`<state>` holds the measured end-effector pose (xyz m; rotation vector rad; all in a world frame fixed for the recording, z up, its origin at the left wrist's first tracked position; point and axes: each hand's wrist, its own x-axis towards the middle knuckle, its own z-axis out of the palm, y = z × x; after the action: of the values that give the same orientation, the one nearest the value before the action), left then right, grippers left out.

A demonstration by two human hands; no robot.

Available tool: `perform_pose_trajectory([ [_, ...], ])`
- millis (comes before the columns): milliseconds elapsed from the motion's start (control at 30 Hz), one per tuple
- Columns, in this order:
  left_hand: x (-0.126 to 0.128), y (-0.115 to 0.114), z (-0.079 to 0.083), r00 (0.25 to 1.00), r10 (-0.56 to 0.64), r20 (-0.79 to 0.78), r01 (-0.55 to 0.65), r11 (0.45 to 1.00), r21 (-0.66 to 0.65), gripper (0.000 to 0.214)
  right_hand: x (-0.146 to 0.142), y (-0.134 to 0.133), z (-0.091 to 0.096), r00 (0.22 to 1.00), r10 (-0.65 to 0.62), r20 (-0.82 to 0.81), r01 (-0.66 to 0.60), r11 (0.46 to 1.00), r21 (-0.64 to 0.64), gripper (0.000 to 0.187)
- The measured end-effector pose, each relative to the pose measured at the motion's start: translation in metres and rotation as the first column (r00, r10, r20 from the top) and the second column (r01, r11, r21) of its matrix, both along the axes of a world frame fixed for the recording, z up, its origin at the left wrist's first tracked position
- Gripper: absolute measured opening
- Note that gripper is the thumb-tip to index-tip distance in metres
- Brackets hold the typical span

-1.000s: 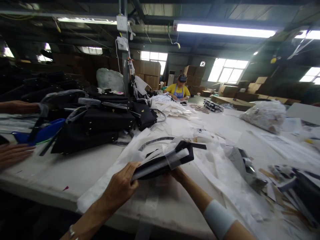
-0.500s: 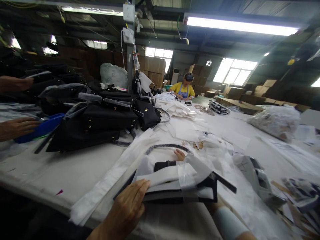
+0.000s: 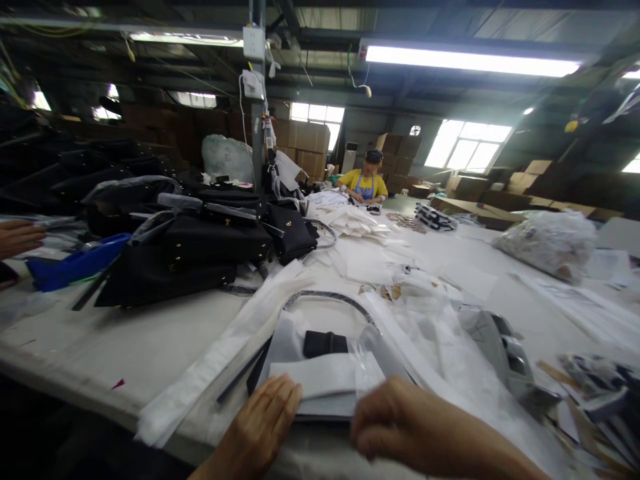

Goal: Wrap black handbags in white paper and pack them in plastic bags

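A black bag piece wrapped in white paper and clear film (image 3: 320,380) lies flat on the white table (image 3: 150,340) right in front of me. My left hand (image 3: 263,423) rests flat on its near left edge, fingers stretched out. My right hand (image 3: 405,427) hovers over its right side, blurred, fingers curled in; I cannot make out anything in them. A thin black strap (image 3: 325,297) arcs just beyond the piece.
A pile of black handbags (image 3: 195,247) fills the left middle of the table. Another person's hand (image 3: 17,237) and a blue tray (image 3: 75,263) are at far left. White paper sheets (image 3: 360,223), a plastic sack (image 3: 545,243) and scraps (image 3: 590,387) lie right. A person in yellow (image 3: 367,180) sits far off.
The wrapped piece has gone from held up and tilted to lying flat on the table. My right hand came out from beneath it and now sits above its right side.
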<state>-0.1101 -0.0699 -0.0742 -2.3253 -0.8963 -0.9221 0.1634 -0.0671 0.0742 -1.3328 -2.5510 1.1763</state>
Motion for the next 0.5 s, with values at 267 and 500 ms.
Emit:
perform_pose_trajectory([
  [267,-0.001,-0.005,-0.002,0.995,0.076,-0.06,-0.074,0.996,0.04,0.046,-0.095,0.17,-0.046,0.929,-0.364,0.06,0.341,0.91,0.236,0.024],
  [500,0.0,-0.005,-0.004,0.992,0.09,-0.086,-0.086,0.995,0.05,0.044,-0.117,0.188,-0.1,0.898,-0.44,-0.015,0.436,0.885,0.163,0.017],
])
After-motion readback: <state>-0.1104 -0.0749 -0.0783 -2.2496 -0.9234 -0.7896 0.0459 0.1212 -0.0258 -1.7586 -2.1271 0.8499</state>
